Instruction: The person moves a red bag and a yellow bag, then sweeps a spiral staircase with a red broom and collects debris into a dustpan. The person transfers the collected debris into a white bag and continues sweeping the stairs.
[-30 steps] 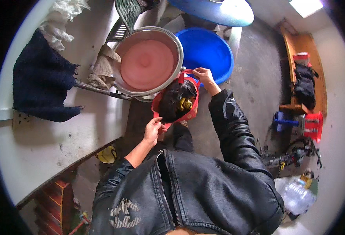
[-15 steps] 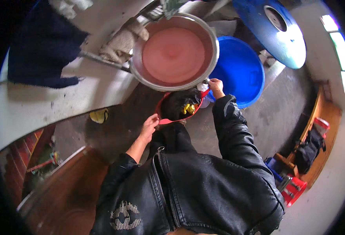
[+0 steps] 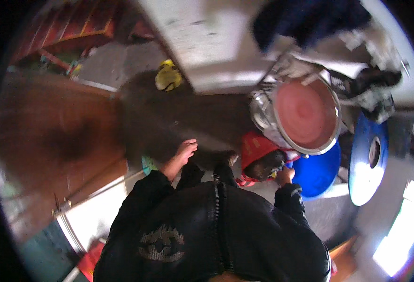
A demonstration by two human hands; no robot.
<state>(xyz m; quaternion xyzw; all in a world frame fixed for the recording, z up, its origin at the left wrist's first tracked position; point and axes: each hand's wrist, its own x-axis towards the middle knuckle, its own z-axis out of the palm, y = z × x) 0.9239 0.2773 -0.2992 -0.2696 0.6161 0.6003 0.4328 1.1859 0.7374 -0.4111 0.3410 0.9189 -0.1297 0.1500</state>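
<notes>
My left hand (image 3: 185, 150) hangs over the dark floor, left of the bag, holding nothing, its fingers loosely bent and apart. Closed at the edge of a red bag (image 3: 258, 149) is my right hand (image 3: 286, 176), beside the blue tub; its exact grip is partly blurred. The bag tilts, and dark plastic (image 3: 265, 168) shows in its mouth. Just beyond it stands a wide metal basin (image 3: 337, 123) holding pinkish liquid (image 3: 306, 113).
A large blue tub (image 3: 317, 176) stands under the basin's near side, with a round blue lid (image 3: 369, 160) upright to its right. Grey cloth (image 3: 295, 67) lies by the basin rim. A yellow-and-black object (image 3: 168, 76) lies on the floor; a brown wooden panel (image 3: 66, 127) is at left.
My view has turned to the left, so the basin and tub now appear farther right. My left hand has let go of the red bag, which hangs tilted at my right hand.
</notes>
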